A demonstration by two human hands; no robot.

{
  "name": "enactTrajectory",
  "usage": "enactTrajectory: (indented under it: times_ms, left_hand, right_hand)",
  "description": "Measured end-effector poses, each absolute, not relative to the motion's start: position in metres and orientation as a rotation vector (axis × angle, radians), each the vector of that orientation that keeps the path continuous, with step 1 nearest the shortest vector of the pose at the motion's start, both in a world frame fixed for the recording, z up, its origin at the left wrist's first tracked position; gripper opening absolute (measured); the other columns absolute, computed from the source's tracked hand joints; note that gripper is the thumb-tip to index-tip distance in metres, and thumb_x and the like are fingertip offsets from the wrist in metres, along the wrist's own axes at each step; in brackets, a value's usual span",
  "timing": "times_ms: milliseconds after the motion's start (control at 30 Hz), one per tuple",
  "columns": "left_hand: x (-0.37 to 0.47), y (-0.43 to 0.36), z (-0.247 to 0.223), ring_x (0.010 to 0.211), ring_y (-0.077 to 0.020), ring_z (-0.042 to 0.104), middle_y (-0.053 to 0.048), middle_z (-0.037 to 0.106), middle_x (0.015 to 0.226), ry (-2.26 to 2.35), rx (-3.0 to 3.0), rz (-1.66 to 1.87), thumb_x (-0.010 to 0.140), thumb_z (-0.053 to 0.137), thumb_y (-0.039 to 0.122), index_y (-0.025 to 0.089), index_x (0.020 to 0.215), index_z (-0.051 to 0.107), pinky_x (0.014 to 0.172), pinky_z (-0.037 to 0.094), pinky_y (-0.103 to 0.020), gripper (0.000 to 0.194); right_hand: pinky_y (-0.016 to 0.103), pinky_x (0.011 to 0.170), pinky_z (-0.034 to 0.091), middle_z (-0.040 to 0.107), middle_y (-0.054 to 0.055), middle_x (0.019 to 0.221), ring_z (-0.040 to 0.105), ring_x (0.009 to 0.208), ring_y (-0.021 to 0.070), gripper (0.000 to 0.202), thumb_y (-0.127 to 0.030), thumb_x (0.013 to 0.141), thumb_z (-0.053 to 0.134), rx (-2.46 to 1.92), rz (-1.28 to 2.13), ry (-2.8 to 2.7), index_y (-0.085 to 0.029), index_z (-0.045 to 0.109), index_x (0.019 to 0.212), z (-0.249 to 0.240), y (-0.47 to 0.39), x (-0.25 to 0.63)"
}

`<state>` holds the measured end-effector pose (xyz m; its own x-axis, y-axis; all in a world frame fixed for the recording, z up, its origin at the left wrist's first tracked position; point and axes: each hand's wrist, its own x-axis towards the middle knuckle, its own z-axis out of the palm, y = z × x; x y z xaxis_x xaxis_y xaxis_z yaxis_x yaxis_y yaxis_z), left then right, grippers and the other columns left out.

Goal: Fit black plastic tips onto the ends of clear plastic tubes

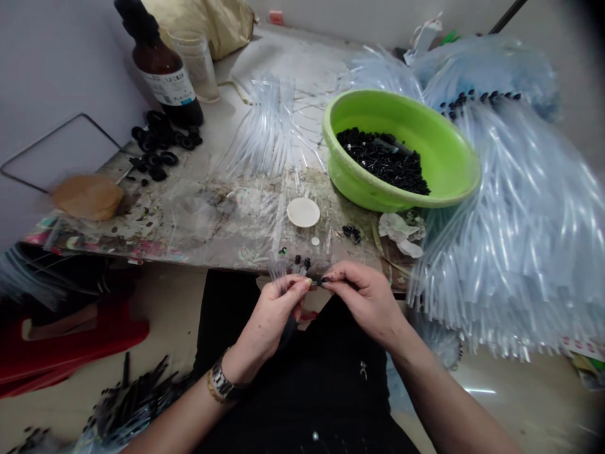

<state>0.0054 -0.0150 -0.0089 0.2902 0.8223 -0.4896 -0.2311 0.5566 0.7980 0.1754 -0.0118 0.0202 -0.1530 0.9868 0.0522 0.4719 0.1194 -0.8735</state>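
Note:
Above my lap at the table's front edge, my left hand point(278, 309) is closed around a few clear plastic tubes point(278, 271). Two of the tubes end in black fittings point(302, 260) that stick up past my fingers. My right hand point(362, 293) pinches a small black fitting point(325, 280), which meets a tube end at my left fingertips. Whether the fitting is fully seated on the tube I cannot tell. Just beyond my hands lie a white round lid point(303, 212) and a small pile of black fittings point(351, 234).
A green basin point(401, 107) holds many black pieces. Clear tubes point(515, 239) hang over the table's right edge, and more tubes point(269, 126) lie at the back. A brown bottle point(165, 79), a clear cup point(201, 66) and black rings point(155, 148) stand left. A red stool point(104, 340) is below.

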Motion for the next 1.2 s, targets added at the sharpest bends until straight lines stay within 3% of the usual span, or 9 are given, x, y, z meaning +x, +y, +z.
enactTrajectory:
  times_ms: [433, 533, 667, 1000, 1200]
  left_hand:
    - [0.009, -0.014, -0.009, 0.046, -0.0055, 0.036, 0.006, 0.045, 0.052, 1.047, 0.685, 0.803, 0.081, 0.064, 0.040, 0.016, 0.078, 0.062, 0.049, 0.036, -0.017, 0.024]
    - [0.008, -0.012, -0.012, 0.046, -0.0054, 0.036, 0.006, 0.046, 0.052, 1.071, 0.730, 0.804, 0.080, 0.065, 0.040, 0.016, 0.079, 0.063, 0.048, 0.034, -0.017, 0.024]
    - [0.005, -0.012, -0.014, 0.046, -0.0058, 0.037, 0.006, 0.046, 0.052, 1.080, 0.771, 0.781, 0.080, 0.064, 0.042, 0.016, 0.081, 0.063, 0.047, 0.031, -0.018, 0.026]
    - [0.005, -0.013, -0.011, 0.047, -0.0075, 0.036, 0.005, 0.046, 0.052, 1.030, 0.812, 0.704, 0.081, 0.062, 0.040, 0.016, 0.077, 0.062, 0.049, 0.030, -0.021, 0.024]
    - [0.008, -0.013, -0.008, 0.048, -0.0072, 0.037, 0.005, 0.047, 0.052, 1.009, 0.775, 0.717, 0.079, 0.065, 0.037, 0.015, 0.073, 0.062, 0.048, 0.030, -0.020, 0.023]
  right_hand:
    - [0.025, 0.064, 0.041, 0.058, -0.002, 0.065, 0.054, 0.064, 0.0128, 0.013, -0.018, 0.080, 0.060, -1.510, 1.128, -1.465, -0.019, 0.059, 0.068, 0.009, -0.016, 0.176]
    - [0.024, 0.068, 0.042, 0.061, -0.002, 0.072, 0.056, 0.070, 0.0124, 0.002, -0.019, 0.079, 0.062, -1.435, 1.314, -1.355, -0.019, 0.062, 0.080, 0.010, -0.015, 0.179]
    - [0.025, 0.071, 0.044, 0.064, -0.002, 0.083, 0.056, 0.074, 0.0116, 0.021, -0.018, 0.075, 0.063, -1.285, 1.576, -1.264, -0.020, 0.062, 0.096, 0.010, -0.011, 0.186]
    - [0.024, 0.067, 0.044, 0.060, -0.003, 0.068, 0.055, 0.063, 0.0093, 0.003, -0.018, 0.076, 0.062, -1.209, 1.792, -1.173, -0.017, 0.061, 0.078, 0.005, -0.006, 0.187]
    - [0.024, 0.063, 0.046, 0.063, -0.003, 0.064, 0.058, 0.059, 0.0101, 0.011, -0.020, 0.071, 0.069, -1.206, 1.842, -1.045, -0.017, 0.059, 0.073, -0.002, -0.010, 0.186]
